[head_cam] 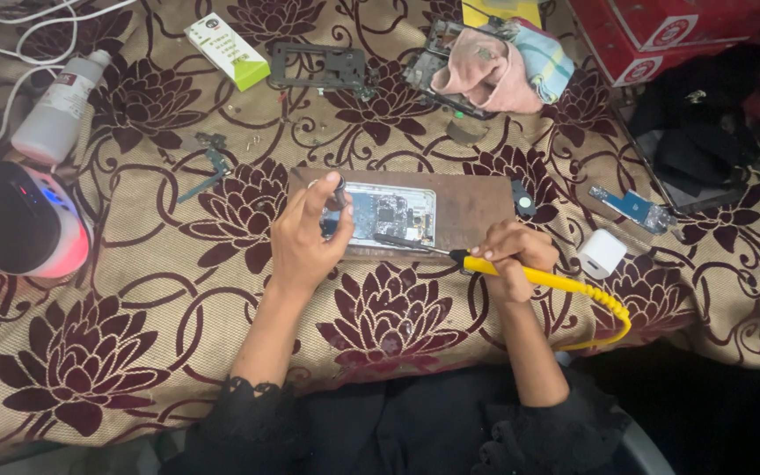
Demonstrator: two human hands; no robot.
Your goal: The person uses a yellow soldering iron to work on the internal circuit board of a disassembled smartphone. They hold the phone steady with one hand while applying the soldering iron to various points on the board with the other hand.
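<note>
An opened phone [390, 216] with its circuit board showing lies on a brown wooden board [468, 204] in the middle of the patterned cloth. My left hand [305, 236] is at the phone's left end, with a small round silvery part [337, 184] pinched between its fingertips. My right hand [514, 255] grips a yellow soldering iron [538, 278]. The iron's dark tip [398, 242] rests at the phone's lower edge, and its yellow cord curls away to the right.
A white bottle [59, 105] and a black-and-white lamp-like device [19, 220] sit at the left. A green-white box [227, 51], a black phone frame [318, 66], a pink rag [490, 70], a white charger [602, 253], a blue circuit strip [631, 208] and a red box [675, 26] lie around.
</note>
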